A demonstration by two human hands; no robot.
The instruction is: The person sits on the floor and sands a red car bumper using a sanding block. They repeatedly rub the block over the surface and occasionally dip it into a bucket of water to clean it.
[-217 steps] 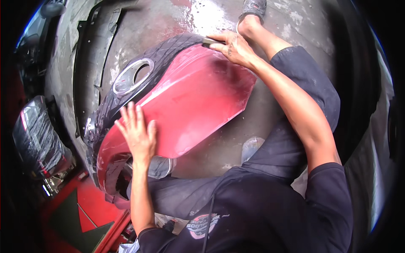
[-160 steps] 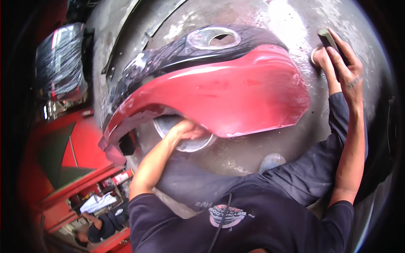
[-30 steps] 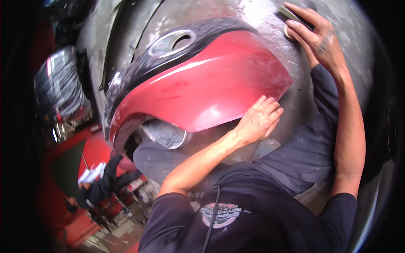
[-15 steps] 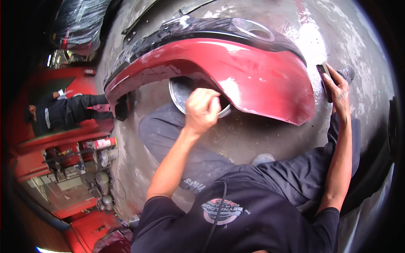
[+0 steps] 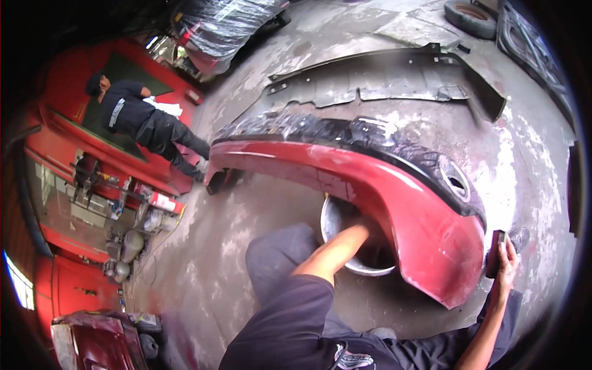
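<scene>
A red car bumper (image 5: 425, 228) with black upper trim stands on the floor in front of my legs, its surface dulled in patches. My left hand (image 5: 361, 233) reaches down into a round grey bucket (image 5: 327, 216) under the bumper's arch. Its fingers are blurred and lost in the dark inside, so what they touch is hidden. At the bumper's right end, a little apart from it, my right hand (image 5: 507, 264) grips a dark flat block (image 5: 493, 254), like a sanding block, held on edge.
Behind the bumper lies a dark grey bumper shell (image 5: 382, 80). A tyre (image 5: 470, 18) rests at the far right. On the left, a person (image 5: 132, 114) stands beside a red vehicle (image 5: 52, 132). A plastic-wrapped car (image 5: 222, 28) is farther back; a dark red panel (image 5: 98, 342) lies lower left.
My left hand has gone from a closed fist above the bucket down into it. The view has swung, showing more floor behind the bumper. My right hand keeps the block.
</scene>
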